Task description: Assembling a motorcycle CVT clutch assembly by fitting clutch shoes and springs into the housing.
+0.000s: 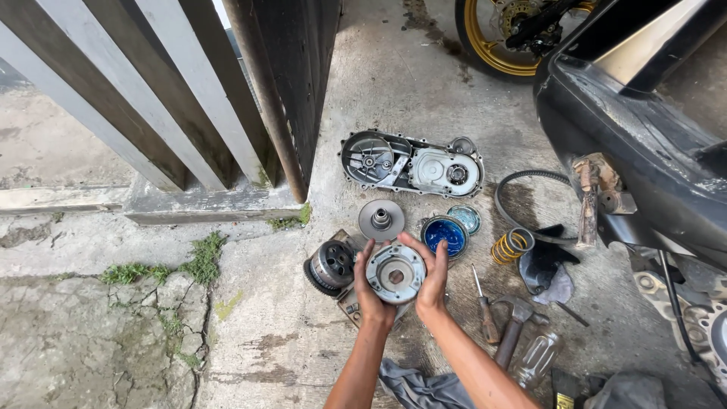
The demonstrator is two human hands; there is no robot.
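Both my hands hold a round grey metal clutch assembly [395, 273] above the concrete floor. My left hand [369, 291] cups its left rim and my right hand [432, 274] grips its right rim. Just left of it lies a dark clutch housing with a toothed rim [329, 265]. A flat metal pulley disc with a central hub [380, 220] rests just beyond my fingers. A blue-lined round tin [444, 233] sits to the right of my right hand.
A grey engine side cover [413, 163] lies further away. A drive belt [522, 185], yellow coil spring [513, 245], screwdriver [483, 307], hammer [515, 326], empty bottle [539, 354] and rags lie right. A motorbike body [644, 136] fills the right; a slatted gate [174, 91] stands left.
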